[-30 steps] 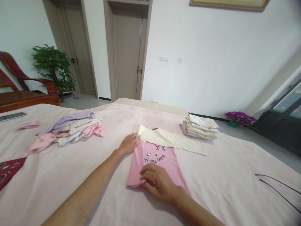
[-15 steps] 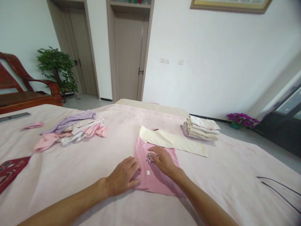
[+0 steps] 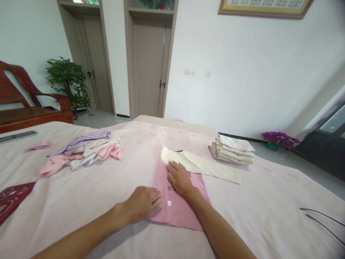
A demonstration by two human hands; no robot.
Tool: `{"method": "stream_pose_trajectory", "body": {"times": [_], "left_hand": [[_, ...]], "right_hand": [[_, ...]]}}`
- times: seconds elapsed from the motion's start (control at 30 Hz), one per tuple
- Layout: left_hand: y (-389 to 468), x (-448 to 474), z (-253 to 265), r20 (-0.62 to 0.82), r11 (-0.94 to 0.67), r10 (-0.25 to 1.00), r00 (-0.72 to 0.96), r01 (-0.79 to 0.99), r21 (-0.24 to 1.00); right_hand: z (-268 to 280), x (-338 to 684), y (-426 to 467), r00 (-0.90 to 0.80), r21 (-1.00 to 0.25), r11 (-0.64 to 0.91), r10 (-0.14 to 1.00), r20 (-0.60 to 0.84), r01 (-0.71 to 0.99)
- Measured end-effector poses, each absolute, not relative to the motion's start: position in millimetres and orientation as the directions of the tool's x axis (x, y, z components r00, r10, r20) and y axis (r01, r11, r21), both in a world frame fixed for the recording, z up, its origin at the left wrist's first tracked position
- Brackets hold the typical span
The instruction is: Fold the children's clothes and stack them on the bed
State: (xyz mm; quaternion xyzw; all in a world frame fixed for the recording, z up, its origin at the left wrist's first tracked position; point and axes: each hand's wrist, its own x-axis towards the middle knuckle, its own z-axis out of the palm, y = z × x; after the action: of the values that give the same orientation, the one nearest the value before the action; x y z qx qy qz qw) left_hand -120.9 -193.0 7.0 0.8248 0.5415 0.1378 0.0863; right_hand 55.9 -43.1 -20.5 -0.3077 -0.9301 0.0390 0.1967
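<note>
A pink long-sleeved shirt with cream shoulders and dark lettering lies on the bed, its left side folded inward. One cream sleeve stretches out to the right. My right hand rests flat on the upper chest, fingers stretched out, covering part of the print. At the shirt's left edge, the fingers of my left hand are curled and pressed together on the fabric; the thumb is mostly hidden. A small white label shows between the hands.
A stack of folded clothes sits to the right, beyond the sleeve. Rumpled clothes lie in a heap at the left, near a pink cloth piece, a dark red item and a flat grey device. Thin black cords lie at the right.
My right hand has moved up the shirt and flattened on it. My left hand's fingers have closed at the left edge. The camera view has shifted slightly.
</note>
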Motion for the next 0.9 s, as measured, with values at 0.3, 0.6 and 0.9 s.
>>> {"method": "stream_pose_trajectory", "body": {"times": [0.3, 0.6, 0.9], "left_hand": [[-76.6, -117.5, -25.6, 0.372, -0.097, 0.926, -0.059, 0.917, 0.387], [-11.8, -152.0, -54.9, 0.303, -0.129, 0.953, 0.002, 0.907, 0.4], [7.3, -164.0, -53.6, 0.318, -0.205, 0.945, 0.073, 0.892, 0.402]], "right_hand": [[-22.7, 58.4, -45.7, -0.722, -0.286, 0.806, 0.592, 0.359, 0.519], [-19.0, 99.8, -10.3, -0.291, -0.306, 0.471, 0.825, 0.485, 0.827], [-29.2, 143.0, 27.0, -0.014, -0.337, 0.116, 0.957, 0.291, 0.934]]}}
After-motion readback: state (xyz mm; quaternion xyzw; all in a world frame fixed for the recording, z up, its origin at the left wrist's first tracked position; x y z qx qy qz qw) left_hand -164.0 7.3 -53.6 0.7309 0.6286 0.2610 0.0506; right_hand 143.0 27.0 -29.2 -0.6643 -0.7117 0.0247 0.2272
